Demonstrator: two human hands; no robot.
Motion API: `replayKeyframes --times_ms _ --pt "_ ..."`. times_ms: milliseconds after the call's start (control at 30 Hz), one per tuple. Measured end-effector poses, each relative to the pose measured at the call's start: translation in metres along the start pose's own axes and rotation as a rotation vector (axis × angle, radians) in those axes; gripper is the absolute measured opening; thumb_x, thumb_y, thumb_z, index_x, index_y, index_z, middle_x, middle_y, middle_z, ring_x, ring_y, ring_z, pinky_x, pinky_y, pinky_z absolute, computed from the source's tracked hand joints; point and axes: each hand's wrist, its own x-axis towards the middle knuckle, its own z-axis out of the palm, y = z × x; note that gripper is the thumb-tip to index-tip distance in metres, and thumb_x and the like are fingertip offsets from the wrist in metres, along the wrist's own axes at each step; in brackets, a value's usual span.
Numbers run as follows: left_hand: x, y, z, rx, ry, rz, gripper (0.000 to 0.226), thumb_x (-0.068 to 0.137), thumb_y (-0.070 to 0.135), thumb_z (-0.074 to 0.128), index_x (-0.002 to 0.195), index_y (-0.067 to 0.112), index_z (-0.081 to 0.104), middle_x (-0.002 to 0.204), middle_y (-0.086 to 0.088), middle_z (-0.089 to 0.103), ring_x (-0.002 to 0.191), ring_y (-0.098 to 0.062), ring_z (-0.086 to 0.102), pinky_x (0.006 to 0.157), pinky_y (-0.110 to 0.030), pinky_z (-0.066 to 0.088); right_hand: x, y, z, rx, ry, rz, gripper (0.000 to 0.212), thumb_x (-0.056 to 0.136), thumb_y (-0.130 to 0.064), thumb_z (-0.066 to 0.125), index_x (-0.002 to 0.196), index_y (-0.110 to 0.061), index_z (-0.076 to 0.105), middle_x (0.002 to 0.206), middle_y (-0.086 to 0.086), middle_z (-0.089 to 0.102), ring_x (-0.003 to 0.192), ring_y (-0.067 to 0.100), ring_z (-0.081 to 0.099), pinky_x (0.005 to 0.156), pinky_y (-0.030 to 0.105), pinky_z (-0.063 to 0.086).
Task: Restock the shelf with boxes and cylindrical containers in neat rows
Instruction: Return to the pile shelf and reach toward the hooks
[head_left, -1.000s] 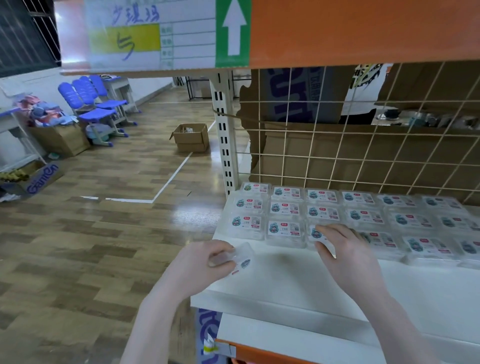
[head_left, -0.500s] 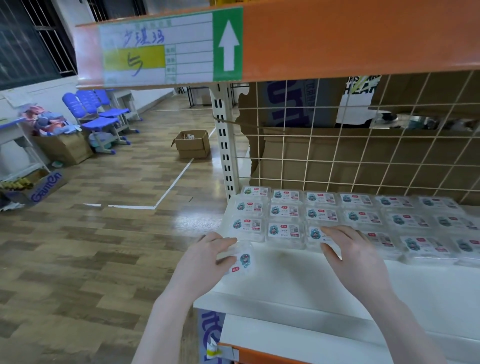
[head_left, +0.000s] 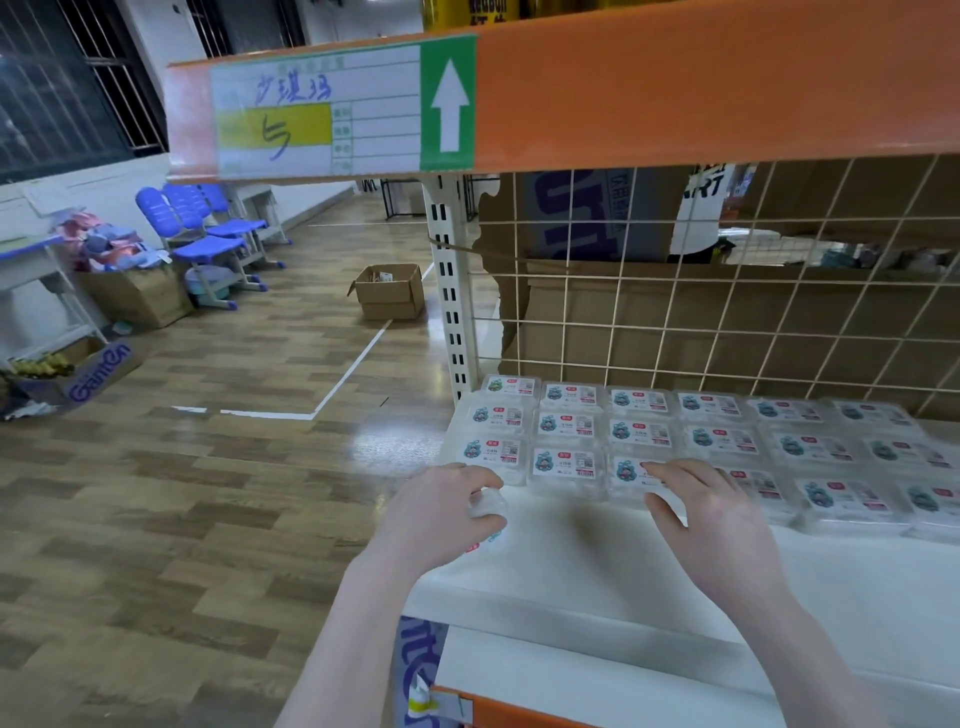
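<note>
Clear plastic boxes with blue-and-red labels (head_left: 639, 434) lie in three neat rows across the back of the white shelf (head_left: 597, 566). My left hand (head_left: 441, 512) grips one more clear box (head_left: 488, 512) at the shelf's left front, just in front of the front row's left end; the box is mostly hidden under my fingers. My right hand (head_left: 706, 512) rests with spread fingers on a front-row box (head_left: 631, 473), thumb at its near edge.
An orange beam (head_left: 675, 88) with a labelled sign runs low overhead. A wire grid (head_left: 727, 312) backs the shelf, a white upright post (head_left: 452, 291) stands at its left. On the wooden floor to the left are an open cardboard box (head_left: 389, 291) and blue chairs (head_left: 208, 234).
My left hand has carried its box forward and right, closer to the front row's left end. My right hand has stayed on the front-row box. The view has tilted up slightly.
</note>
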Motion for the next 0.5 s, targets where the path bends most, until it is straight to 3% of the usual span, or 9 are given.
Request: replayKeyframes --times_ms 167,333,500 --pt "0.0 0.0 0.0 -0.038 0.05 -0.069 0.032 0.081 0.035 0.061 0.113 0.033 0.06 0.101 0.011 0.059 0.09 -0.01 0.056 0.078 -0.025 0.046 -0.002 0.004 0.0 -0.011 -0.018 0.014 0.036 0.061 -0.002 0.083 0.095 -0.01 0.072 0.088 0.009 0.069 0.073 0.034 0.064 0.068 0.042 0.052" --pt "-0.005 -0.006 -0.009 -0.365 0.218 -0.253 0.022 0.078 0.026 0.068 0.098 0.024 0.059 0.082 0.01 0.059 0.069 -0.009 0.056 0.058 -0.023 0.041 -0.002 0.006 0.001 -0.029 -0.019 0.015 0.038 0.057 -0.002 0.085 0.092 -0.009 0.073 0.086 0.009 0.069 0.072 0.035 0.065 0.066 0.043 0.053" --pt "-0.015 -0.012 -0.006 -0.643 0.305 -0.43 0.013 0.082 0.019 0.062 0.093 0.02 0.056 0.083 0.0 0.066 0.069 -0.015 0.064 0.07 -0.043 0.056 0.0 0.005 0.004 -0.022 -0.022 0.019 0.036 0.059 -0.002 0.084 0.092 -0.009 0.073 0.089 0.01 0.069 0.074 0.035 0.065 0.068 0.043 0.052"
